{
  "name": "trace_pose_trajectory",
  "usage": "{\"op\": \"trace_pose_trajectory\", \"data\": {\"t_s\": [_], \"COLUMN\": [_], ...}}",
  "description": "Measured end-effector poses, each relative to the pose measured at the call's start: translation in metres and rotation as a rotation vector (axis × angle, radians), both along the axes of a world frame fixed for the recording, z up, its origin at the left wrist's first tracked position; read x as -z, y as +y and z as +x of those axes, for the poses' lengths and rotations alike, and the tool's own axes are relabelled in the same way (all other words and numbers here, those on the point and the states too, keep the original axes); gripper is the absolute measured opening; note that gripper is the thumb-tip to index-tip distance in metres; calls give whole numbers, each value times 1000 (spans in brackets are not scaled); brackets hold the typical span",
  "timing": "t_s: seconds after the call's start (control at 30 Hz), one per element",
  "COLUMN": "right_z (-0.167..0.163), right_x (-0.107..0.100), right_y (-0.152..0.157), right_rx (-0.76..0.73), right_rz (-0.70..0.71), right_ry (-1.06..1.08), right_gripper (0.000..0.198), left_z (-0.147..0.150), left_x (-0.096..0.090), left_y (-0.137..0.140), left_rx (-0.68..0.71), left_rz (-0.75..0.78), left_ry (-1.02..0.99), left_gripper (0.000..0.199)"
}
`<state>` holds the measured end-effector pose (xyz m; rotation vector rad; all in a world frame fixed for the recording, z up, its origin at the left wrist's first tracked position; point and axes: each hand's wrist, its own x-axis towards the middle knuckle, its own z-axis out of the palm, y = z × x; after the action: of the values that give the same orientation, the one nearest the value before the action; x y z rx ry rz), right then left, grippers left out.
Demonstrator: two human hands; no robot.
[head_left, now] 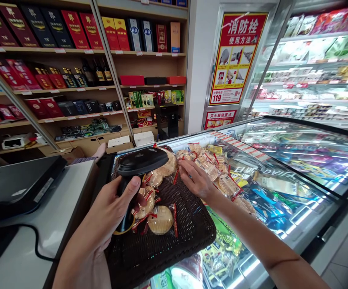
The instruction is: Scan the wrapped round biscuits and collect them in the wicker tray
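My left hand (113, 208) is wrapped round the handle of a black barcode scanner (142, 160), its head turned to the right. Below it lies a dark woven basket (189, 233) with several round flat pastries in clear, red-edged wrappers, such as the wrapped pastry (160, 220) near its middle. My right hand (195, 178) reaches over the basket's right rim, fingertips closed at the edge of another wrapped pastry (168, 162). More packets (210, 166) are heaped on the glass just past my right hand. The scanner partly covers the pastries beneath it.
The basket rests on a glass-topped freezer (282, 164) filled with colourful packs. A counter (56, 220) with a black monitor or till (20, 186) stands at left. Shelves (80, 50) of boxes and bottles line the back. A refrigerated display (315, 68) is at right.
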<state>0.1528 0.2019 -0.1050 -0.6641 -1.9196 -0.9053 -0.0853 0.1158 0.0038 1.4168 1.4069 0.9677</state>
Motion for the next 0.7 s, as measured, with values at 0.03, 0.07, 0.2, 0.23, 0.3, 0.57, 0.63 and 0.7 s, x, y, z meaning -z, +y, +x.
{"op": "trace_pose_trajectory", "data": {"t_s": [0.03,0.07,0.2,0.23,0.3,0.57,0.63,0.7], "right_z": [-1,-1,0,0,0,-3,-4,-5], "right_x": [-1,-2,-6,-7,-8,3,6,6], "right_y": [0,0,0,0,-2,-1,-1,-2], "right_rx": [13,35,119,126,129,162,173,184], "right_rz": [27,47,84,93,121,147,125,76], "right_ry": [22,47,109,106,87,49,42,15], "right_gripper": [15,15,18,18,16,10,12,14], "left_z": [0,1,2,2,2,3,4,3], "left_x": [0,1,0,0,1,4,3,3], "left_y": [0,0,2,2,3,2,1,1], "left_rx": [0,-10,-58,-58,-47,-28,-25,-27], "left_rz": [-5,-7,-9,-13,-22,-39,-32,-38], "left_ry": [-46,-69,-86,-95,-116,-151,-139,-115], "left_gripper": [52,54,62,63,62,45,46,47]}}
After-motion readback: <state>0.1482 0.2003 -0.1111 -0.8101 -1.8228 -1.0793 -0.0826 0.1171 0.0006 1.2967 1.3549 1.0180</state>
